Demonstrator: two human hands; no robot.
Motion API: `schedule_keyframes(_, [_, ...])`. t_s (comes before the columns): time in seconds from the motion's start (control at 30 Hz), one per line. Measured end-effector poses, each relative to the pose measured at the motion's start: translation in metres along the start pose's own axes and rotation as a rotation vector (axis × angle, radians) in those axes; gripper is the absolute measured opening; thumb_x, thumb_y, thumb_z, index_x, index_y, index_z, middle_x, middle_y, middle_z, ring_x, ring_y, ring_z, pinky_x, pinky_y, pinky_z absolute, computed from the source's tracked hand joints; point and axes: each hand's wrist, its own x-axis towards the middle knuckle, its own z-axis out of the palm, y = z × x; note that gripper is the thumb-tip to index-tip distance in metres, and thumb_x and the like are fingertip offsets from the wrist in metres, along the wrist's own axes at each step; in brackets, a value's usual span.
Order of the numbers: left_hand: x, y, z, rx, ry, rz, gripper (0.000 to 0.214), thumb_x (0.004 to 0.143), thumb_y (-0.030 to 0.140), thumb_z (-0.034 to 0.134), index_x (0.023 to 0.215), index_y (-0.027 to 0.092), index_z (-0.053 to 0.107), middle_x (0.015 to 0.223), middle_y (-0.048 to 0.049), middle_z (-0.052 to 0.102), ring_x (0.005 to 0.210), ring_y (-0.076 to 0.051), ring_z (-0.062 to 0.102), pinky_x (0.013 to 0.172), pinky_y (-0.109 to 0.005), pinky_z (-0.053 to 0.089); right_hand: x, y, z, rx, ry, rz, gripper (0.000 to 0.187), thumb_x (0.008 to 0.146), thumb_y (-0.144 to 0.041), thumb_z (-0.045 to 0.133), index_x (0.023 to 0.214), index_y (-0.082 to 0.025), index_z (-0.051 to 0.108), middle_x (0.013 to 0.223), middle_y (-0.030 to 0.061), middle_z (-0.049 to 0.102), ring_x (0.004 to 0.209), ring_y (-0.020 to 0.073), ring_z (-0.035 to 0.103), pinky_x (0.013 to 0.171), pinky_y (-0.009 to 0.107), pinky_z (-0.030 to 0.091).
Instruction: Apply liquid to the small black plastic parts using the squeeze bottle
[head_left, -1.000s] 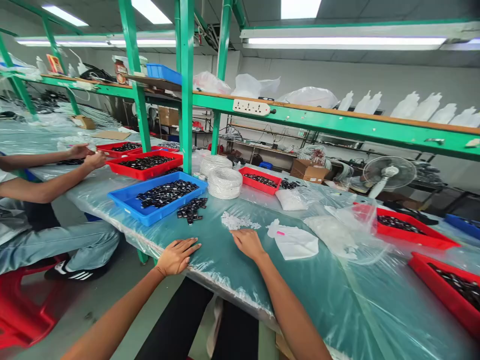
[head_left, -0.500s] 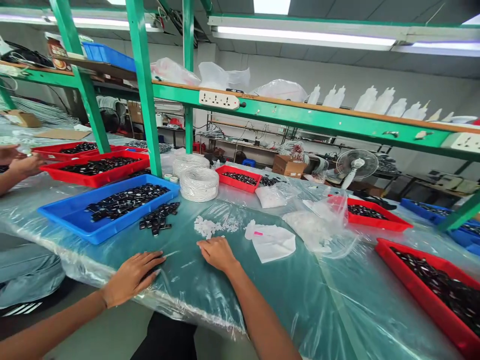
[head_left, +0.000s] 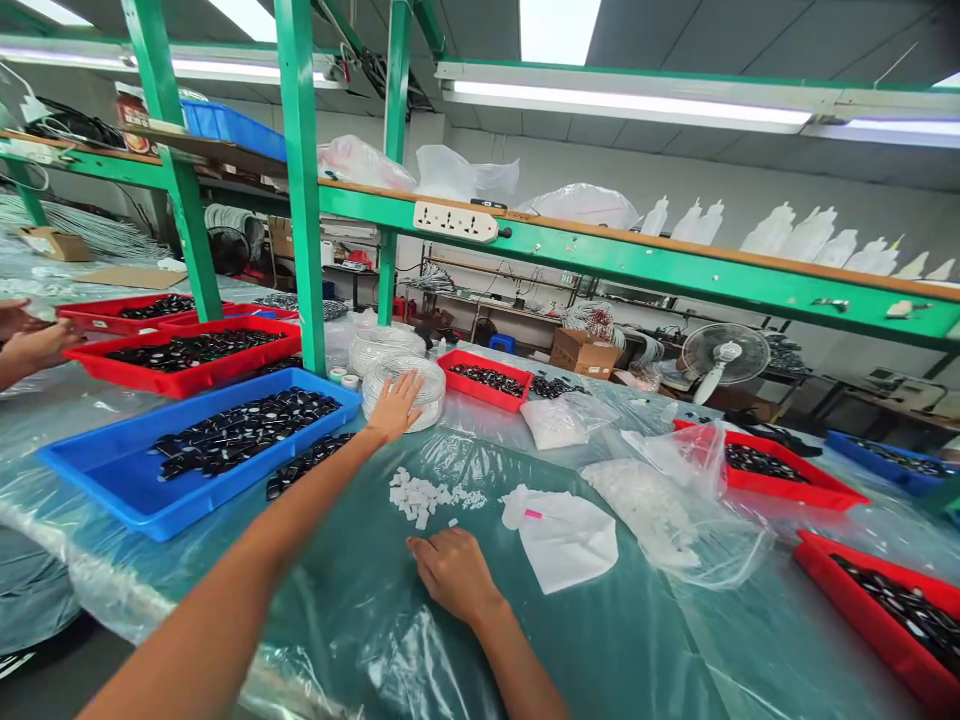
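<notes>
Left hand (head_left: 394, 403) is stretched far forward and open, fingers spread flat against the near coil of white wire (head_left: 434, 393). The coil stands at about 12 o'clock from me on the plastic-covered table (head_left: 360, 610). My right hand (head_left: 450, 572) rests knuckles-up on the sheet close to me with its fingers bent under. I cannot tell from here whether they pinch anything.

At 11 o'clock from that hand, just beyond the fingertips, lies a scatter of small white pieces (head_left: 420, 495). At its 2 o'clock lies a flat white bag (head_left: 570, 545) with a pink mark. A clear bag of white parts (head_left: 652, 500) lies beyond it at 3 o'clock.

A second coil (head_left: 382, 345) stands behind the first. At 9 o'clock from the left hand is a blue tray (head_left: 112, 490) of black parts, with a loose heap of black parts (head_left: 304, 465) just beside its right edge. A small red tray (head_left: 487, 380) sits at 2 o'clock from the coil. Larger red trays (head_left: 187, 375) lie out at 10 o'clock, where a co-worker's hands (head_left: 34, 340) are busy. A white fan (head_left: 724, 355) stands at 2 o'clock in the back.
</notes>
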Motion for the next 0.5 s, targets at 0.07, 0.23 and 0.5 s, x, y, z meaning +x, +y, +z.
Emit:
schedule_keyframes(0.07, [0.012,-0.007,0.01,-0.005,-0.039,-0.065,0.065,0.083,0.039,0.044,0.136,0.005,0.028,0.141,-0.0226,0.028,0.131,-0.034,0.022,0.102,-0.05,0.022,-0.001,0.001,-0.002,-0.012,0.03,0.009,0.026,0.084,-0.015,0.048,0.107,-0.02,0.057,0.069,0.0016,0.064,0.066,0.0163,0.059,0.064,0.027,0.04])
schedule_keyframes(0.23, [0.012,-0.003,0.019,-0.034,-0.101,-0.054,0.06,0.079,0.039,0.049,0.13,0.009,0.039,0.137,-0.0222,0.036,0.128,-0.037,0.028,0.099,-0.058,0.021,0.006,0.003,-0.008,-0.016,0.108,0.032,0.024,0.083,-0.018,0.048,0.103,-0.022,0.06,0.065,0.0001,0.063,0.062,0.0148,0.058,0.061,0.025,0.039])
schedule_keyframes(0.5, [-0.083,0.082,-0.06,-0.451,-0.038,0.537,0.053,0.091,0.039,0.036,0.139,0.024,0.021,0.144,-0.0064,0.027,0.13,-0.023,0.029,0.104,-0.042,0.029,-0.066,0.026,-0.083,-0.019,0.636,0.645,0.028,0.086,-0.035,0.047,0.108,-0.023,0.06,0.078,0.0029,0.064,0.07,0.0152,0.059,0.069,0.028,0.044])
